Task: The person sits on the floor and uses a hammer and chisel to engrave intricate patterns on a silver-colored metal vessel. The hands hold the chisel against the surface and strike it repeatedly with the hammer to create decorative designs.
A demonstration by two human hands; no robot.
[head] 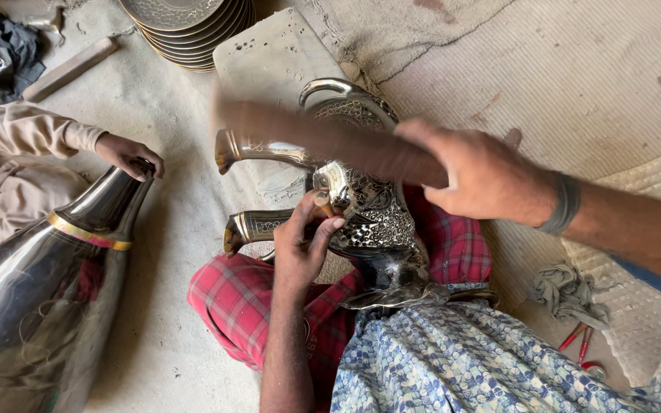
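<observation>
While cut off at the left edge, a tall polished metal vase (47,268) with a gold band lying tilted far left of the engraved metal piece (361,206), its base out of frame. On the vase's neck, a co-worker's hand (128,153) in a beige sleeve, the rest of that person out of view. Above and left of the engraved piece, a stack of embossed metal plates (189,27), top half cut off by the frame; farther left, a wooden bar (70,69) and a dark cloth (5,42), hard to make out.

Just left of the engraved piece, left hand (304,245) pinched shut on a small chisel-like tool (323,205), tip pressed to the metal and mostly hidden by the fingers. At centre, the engraved piece itself, resting on a lap draped in red checked cloth (239,298), two flared spouts pointing left, lower body hidden behind knee and cloth.

Across the top of the engraved piece, a wooden mallet handle (323,141), motion-blurred, head not discernible. Right hand (483,176) clamped around it, wrist banded. Lower right of the piece, a grey rag (568,294) and red-handled pliers (579,344), partly hidden by blue patterned fabric.
</observation>
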